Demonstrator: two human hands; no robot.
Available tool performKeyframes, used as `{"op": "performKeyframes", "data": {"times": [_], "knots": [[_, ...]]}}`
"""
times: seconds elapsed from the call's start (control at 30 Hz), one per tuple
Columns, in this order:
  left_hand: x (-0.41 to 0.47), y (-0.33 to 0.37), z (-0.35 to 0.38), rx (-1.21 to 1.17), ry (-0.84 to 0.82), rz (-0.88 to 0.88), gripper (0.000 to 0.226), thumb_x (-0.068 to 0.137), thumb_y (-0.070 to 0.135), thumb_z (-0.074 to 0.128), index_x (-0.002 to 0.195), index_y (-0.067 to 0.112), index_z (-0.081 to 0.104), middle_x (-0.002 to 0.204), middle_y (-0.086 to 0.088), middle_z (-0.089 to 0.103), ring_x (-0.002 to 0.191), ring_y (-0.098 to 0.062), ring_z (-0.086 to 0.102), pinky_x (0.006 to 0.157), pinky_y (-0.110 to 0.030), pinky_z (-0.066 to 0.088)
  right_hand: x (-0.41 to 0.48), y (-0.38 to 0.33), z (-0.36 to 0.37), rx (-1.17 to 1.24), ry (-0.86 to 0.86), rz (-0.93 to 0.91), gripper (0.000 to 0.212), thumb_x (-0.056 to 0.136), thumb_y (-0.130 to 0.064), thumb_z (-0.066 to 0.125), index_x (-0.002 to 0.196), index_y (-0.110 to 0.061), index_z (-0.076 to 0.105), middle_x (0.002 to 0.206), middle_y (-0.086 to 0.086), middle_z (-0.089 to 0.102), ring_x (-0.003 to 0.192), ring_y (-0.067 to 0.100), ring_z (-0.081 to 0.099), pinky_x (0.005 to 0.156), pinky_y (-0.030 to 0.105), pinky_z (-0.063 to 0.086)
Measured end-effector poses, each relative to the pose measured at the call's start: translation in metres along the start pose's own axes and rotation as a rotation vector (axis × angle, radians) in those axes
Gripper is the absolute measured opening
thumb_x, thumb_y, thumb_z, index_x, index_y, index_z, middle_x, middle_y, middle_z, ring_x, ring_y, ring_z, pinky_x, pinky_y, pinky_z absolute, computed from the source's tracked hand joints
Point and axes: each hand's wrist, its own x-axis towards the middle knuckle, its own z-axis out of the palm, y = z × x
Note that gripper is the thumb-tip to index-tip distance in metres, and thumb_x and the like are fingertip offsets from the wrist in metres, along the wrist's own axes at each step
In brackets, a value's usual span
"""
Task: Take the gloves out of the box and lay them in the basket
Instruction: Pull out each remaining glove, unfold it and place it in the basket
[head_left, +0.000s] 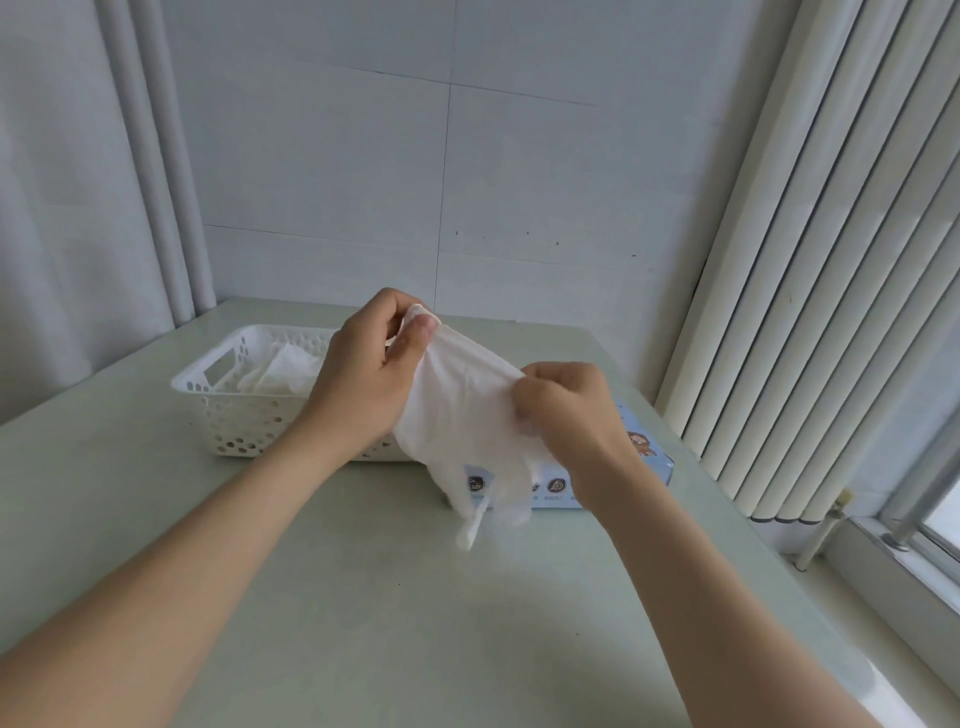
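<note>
A thin white glove (457, 410) hangs stretched between my two hands above the table, its fingers dangling down toward the tabletop. My left hand (363, 374) pinches the cuff's upper left corner. My right hand (571, 410) grips the cuff's right edge. Behind my left hand stands a white perforated basket (234, 410) with several white gloves (285, 369) lying inside. The light blue glove box (649, 462) lies to the right of the basket, mostly hidden by the glove and my right hand.
A pale green table (363, 597) carries everything. A white tiled wall stands behind it, a curtain hangs at the left, and vertical white blinds (805, 312) with a window sill sit close on the right.
</note>
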Motion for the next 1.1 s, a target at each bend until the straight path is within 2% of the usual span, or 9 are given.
{"op": "performKeyframes", "data": {"times": [0.2, 0.3, 0.4, 0.5, 0.63, 0.73, 0.83, 1.0, 1.1], "knots": [[0.01, -0.005, -0.016, -0.063, 0.051, -0.069, 0.023, 0.1, 0.044, 0.067, 0.1, 0.021, 0.067, 0.084, 0.004, 0.076, 0.07, -0.006, 0.066, 0.061, -0.023, 0.05, 0.015, -0.006, 0.01, 0.409, 0.026, 0.314, 0.023, 0.068, -0.027, 0.063, 0.085, -0.013, 0.055, 0.089, 0.01, 0.041, 0.082, 0.029, 0.038, 0.071, 0.043, 0.032], [0.019, -0.007, -0.027, -0.102, 0.112, -0.075, 0.025, 0.098, 0.044, 0.07, 0.1, 0.018, 0.069, 0.083, 0.001, 0.075, 0.063, -0.007, 0.064, 0.052, -0.024, 0.05, 0.026, -0.011, 0.013, 0.264, 0.076, 0.238, 0.013, 0.082, -0.02, 0.065, 0.078, -0.012, 0.056, 0.08, 0.008, 0.044, 0.072, 0.025, 0.042, 0.069, 0.036, 0.038], [0.029, -0.017, -0.038, -0.049, 0.179, -0.085, 0.026, 0.097, 0.043, 0.072, 0.098, 0.017, 0.07, 0.08, 0.004, 0.074, 0.066, -0.006, 0.063, 0.063, -0.02, 0.049, 0.043, -0.02, 0.022, 0.218, 0.11, 0.112, 0.026, 0.086, -0.007, 0.062, 0.06, -0.006, 0.057, 0.057, 0.002, 0.044, 0.052, 0.021, 0.037, 0.049, 0.023, 0.036], [0.038, -0.034, -0.044, 0.014, 0.234, -0.144, 0.026, 0.095, 0.042, 0.075, 0.092, 0.017, 0.071, 0.073, 0.003, 0.072, 0.063, -0.011, 0.06, 0.065, -0.025, 0.044, 0.062, -0.031, 0.037, 0.122, 0.179, 0.055, 0.013, 0.082, -0.009, 0.065, 0.079, -0.006, 0.078, 0.054, -0.001, 0.058, 0.05, 0.02, 0.045, 0.049, 0.027, 0.041], [0.051, -0.055, -0.054, 0.117, 0.269, -0.251, 0.028, 0.095, 0.041, 0.074, 0.087, 0.015, 0.07, 0.071, 0.002, 0.07, 0.065, -0.012, 0.06, 0.065, -0.027, 0.041, 0.101, -0.041, 0.059, -0.008, 0.195, 0.021, 0.009, 0.068, -0.004, 0.062, 0.064, -0.011, 0.059, 0.061, 0.008, 0.04, 0.061, 0.024, 0.033, 0.056, 0.034, 0.03], [0.056, -0.069, -0.064, 0.266, 0.299, -0.312, 0.026, 0.095, 0.042, 0.073, 0.088, 0.017, 0.071, 0.078, 0.003, 0.071, 0.082, -0.024, 0.068, 0.075, -0.033, 0.05, 0.127, -0.043, 0.075, -0.173, 0.173, -0.047, 0.007, 0.073, -0.002, 0.068, 0.071, 0.004, 0.068, 0.061, 0.007, 0.062, 0.056, 0.031, 0.055, 0.05, 0.033, 0.05], [0.055, -0.083, -0.076, 0.449, 0.271, -0.38, 0.023, 0.097, 0.045, 0.07, 0.093, 0.022, 0.069, 0.093, -0.001, 0.07, 0.09, -0.029, 0.062, 0.076, -0.037, 0.047, 0.142, -0.035, 0.093, -0.339, 0.104, -0.15, 0.013, 0.081, -0.012, 0.075, 0.094, -0.014, 0.078, 0.086, 0.0, 0.071, 0.086, 0.027, 0.072, 0.072, 0.041, 0.066], [0.05, -0.093, -0.086, 0.682, 0.155, -0.457, 0.025, 0.096, 0.043, 0.072, 0.111, 0.023, 0.067, 0.114, -0.008, 0.07, 0.111, -0.036, 0.06, 0.08, -0.041, 0.046, 0.145, -0.021, 0.109, -0.761, 0.085, -0.294, 0.032, 0.09, -0.012, 0.068, 0.12, -0.024, 0.071, 0.115, 0.005, 0.07, 0.109, 0.031, 0.064, 0.09, 0.035, 0.051], [0.047, -0.087, -0.087, 0.781, 0.085, -0.342, 0.026, 0.096, 0.028, 0.072, 0.121, 0.021, 0.068, 0.119, -0.007, 0.069, 0.118, -0.037, 0.058, 0.095, -0.047, 0.05, 0.132, -0.031, 0.113, -0.742, 0.118, -0.373, 0.03, 0.092, -0.013, 0.054, 0.109, -0.023, 0.077, 0.111, 0.002, 0.073, 0.113, 0.033, 0.058, 0.093, 0.036, 0.046]]}}
